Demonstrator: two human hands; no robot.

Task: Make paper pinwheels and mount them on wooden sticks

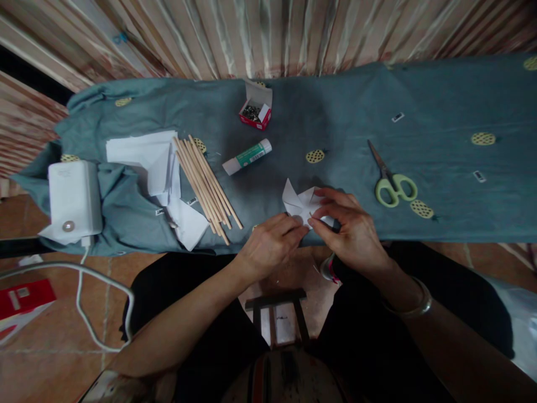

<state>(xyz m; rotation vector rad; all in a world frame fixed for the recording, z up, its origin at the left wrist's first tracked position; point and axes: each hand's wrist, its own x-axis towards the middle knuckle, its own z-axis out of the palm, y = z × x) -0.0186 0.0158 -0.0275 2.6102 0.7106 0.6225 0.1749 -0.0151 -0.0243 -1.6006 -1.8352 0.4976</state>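
A folded white paper piece point(298, 200) with pointed flaps lies at the near edge of a table covered in blue-grey cloth point(344, 112). My left hand point(272, 242) pinches its lower edge with closed fingers. My right hand point(350, 224) curls over the paper's right side, fingertips pressed on the folds. Both hands meet at the paper's centre. A bangle sits on my right wrist.
Green-handled scissors point(392, 182) lie to the right. A glue stick point(247, 157), a red box of pins point(255, 109), a bundle of wooden sticks point(205, 182) and white paper sheets point(146, 159) lie to the left. A white device point(73, 198) with a cable stands at the far left.
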